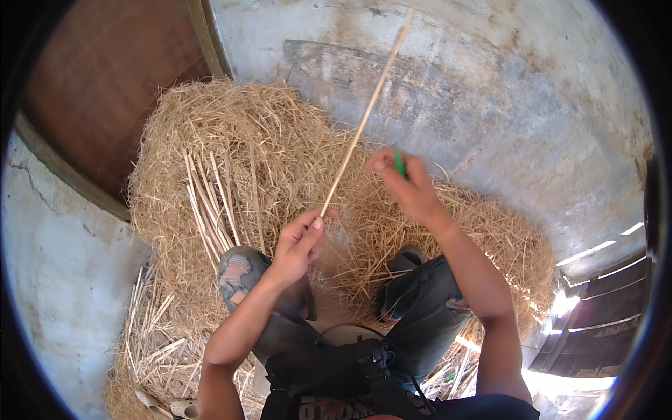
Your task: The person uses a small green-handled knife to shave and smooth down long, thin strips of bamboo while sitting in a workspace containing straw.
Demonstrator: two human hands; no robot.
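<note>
Head cam: the left hand (297, 245) had its fingers pinched round a thin stick (360, 126), which stuck up and right past them. Right hand (411, 190) was curled round something green (399, 161); straw (231, 112) lay beneath both sets of fingers.

Open air parts the hands (297, 246), but straw (367, 234) blocks below.

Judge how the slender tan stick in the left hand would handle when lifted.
The slender tan stick is probably fairly stiff: gripped near one end by the left hand, it juts out nearly straight. Its thinness suggests little weight and perhaps some fragility.
</note>
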